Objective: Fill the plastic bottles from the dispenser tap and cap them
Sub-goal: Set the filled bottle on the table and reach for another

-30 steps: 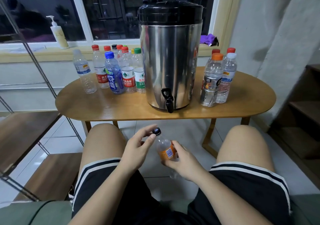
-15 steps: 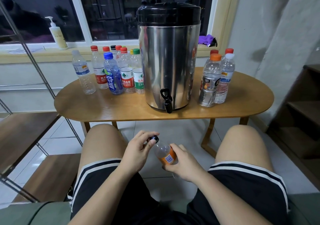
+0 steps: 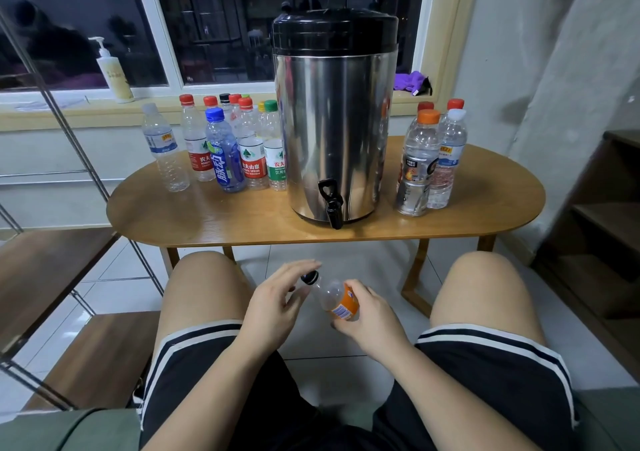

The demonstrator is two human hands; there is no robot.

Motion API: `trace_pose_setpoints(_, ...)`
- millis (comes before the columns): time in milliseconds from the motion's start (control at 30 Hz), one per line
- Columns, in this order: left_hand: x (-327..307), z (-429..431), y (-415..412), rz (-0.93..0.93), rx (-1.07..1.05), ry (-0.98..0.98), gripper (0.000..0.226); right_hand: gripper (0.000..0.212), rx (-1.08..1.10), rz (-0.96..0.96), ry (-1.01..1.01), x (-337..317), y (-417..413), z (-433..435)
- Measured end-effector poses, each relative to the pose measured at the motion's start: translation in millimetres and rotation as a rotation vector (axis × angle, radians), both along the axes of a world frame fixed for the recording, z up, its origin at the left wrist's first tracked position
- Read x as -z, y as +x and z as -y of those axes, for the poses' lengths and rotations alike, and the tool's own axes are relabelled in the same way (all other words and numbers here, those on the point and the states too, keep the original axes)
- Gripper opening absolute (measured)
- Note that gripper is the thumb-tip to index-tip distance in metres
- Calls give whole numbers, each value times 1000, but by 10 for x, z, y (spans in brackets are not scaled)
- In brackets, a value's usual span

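Between my knees, my right hand [image 3: 367, 315] grips a small clear bottle with an orange label [image 3: 334, 298], tilted up to the left. Its black cap [image 3: 310, 277] sits on the neck. My left hand [image 3: 277, 298] is at the cap with fingers stretched over it and the thumb beside it. The steel dispenser [image 3: 334, 128] with a black lid stands on the wooden table [image 3: 207, 222], its black tap [image 3: 331, 202] hanging over the front edge.
Several capped bottles [image 3: 225, 149] stand left of the dispenser, and several more [image 3: 431, 159] to its right. A pump bottle [image 3: 112, 72] and a purple cloth [image 3: 412, 81] lie on the sill. A metal-framed shelf [image 3: 52, 270] is at my left, wooden steps [image 3: 602, 228] at my right.
My left hand's fingers have loosened and straightened over the black cap after pinching it half a second ago. The bottle stays in my right hand, shifted slightly.
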State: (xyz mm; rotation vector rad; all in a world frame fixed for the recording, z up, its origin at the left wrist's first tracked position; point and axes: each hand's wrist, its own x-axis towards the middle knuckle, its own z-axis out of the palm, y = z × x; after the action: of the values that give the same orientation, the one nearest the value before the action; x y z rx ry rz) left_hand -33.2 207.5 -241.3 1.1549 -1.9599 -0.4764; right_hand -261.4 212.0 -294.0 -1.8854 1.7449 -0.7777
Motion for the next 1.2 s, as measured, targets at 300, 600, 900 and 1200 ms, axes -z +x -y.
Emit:
trace_pose_setpoints(300,71,41,-26,27,-124,140,13,71,-23,-72,-22,1,7,-11)
trace_pose_setpoints(600,-1,7,-45,-118,-355,291,35,68,116,7,0,0,-20,76)
trace_pose_setpoints(900,-325,222,-162,-629,-221,628,27,62,205,233,33,8,20,304)
trace_pose_setpoints(1200,-961,535,-432,-433,-169,168,16,55,214,335,22,-73,82,326)
